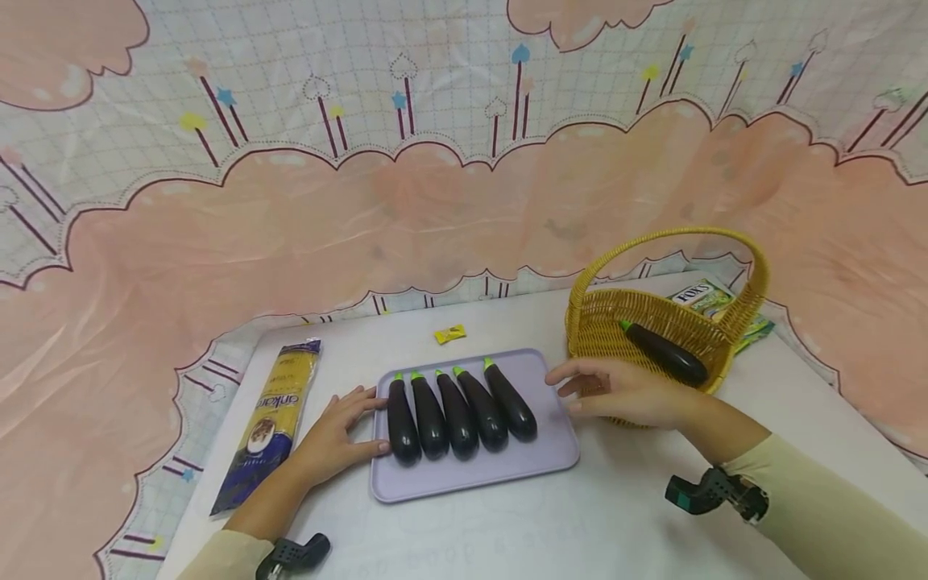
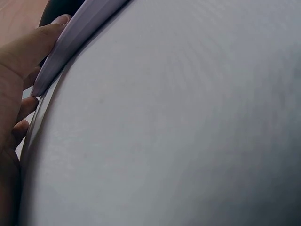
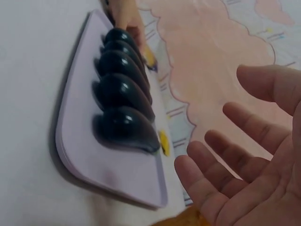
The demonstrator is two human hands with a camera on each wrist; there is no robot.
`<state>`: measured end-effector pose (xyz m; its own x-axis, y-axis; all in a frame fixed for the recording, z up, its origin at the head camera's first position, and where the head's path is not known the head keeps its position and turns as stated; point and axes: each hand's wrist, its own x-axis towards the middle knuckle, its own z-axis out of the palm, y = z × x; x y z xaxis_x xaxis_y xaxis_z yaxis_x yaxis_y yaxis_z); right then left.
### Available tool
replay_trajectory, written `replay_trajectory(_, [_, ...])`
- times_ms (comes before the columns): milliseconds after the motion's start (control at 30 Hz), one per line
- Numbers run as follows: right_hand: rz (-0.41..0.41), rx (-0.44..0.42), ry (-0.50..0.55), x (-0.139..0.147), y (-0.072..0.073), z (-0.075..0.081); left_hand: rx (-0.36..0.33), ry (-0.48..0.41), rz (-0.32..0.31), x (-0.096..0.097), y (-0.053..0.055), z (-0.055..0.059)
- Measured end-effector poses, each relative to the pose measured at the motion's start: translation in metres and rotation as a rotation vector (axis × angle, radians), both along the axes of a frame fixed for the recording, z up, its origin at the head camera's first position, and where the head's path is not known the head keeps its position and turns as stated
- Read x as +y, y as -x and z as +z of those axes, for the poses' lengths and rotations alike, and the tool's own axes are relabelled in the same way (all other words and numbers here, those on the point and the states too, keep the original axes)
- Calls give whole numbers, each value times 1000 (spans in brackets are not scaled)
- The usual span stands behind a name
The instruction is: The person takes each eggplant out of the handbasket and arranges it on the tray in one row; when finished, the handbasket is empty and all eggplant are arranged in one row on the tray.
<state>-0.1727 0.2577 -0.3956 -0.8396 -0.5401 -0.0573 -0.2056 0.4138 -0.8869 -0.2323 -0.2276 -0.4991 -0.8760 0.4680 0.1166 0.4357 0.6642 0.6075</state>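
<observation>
A lilac tray [image 1: 464,481] carries several dark eggplants [image 1: 464,415] in a row, green stem ends toward the back. My left hand [image 1: 337,439] rests at its left edge, thumb and index finger reaching over the rim beside the leftmost eggplant. In the left wrist view, the thumb [image 2: 35,44] lies on the rim, the other fingers outside it. My right hand [image 1: 616,393] hovers at the tray's right side, in front of the wicker basket [image 1: 609,326]. Its palm is bare and its fingers loosely spread in the right wrist view. Another eggplant [image 1: 665,353] lies inside the basket.
The basket has a tall arched handle [image 1: 674,232]. Behind it on the right lies a green packet [image 1: 703,298] marked FOX'S. A yellow and blue pasta pack [image 1: 268,427] lies at the left. A small yellow wrapped candy [image 1: 450,333] is behind the tray.
</observation>
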Motion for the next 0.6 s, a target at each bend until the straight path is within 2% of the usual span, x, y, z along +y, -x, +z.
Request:
replay_trajectory(267, [-27, 95, -27, 27, -1, 10, -7, -1, 4, 0, 0, -1])
replay_trajectory(600, [-96, 81, -44, 54, 2, 11, -2, 8, 1, -1, 1, -2])
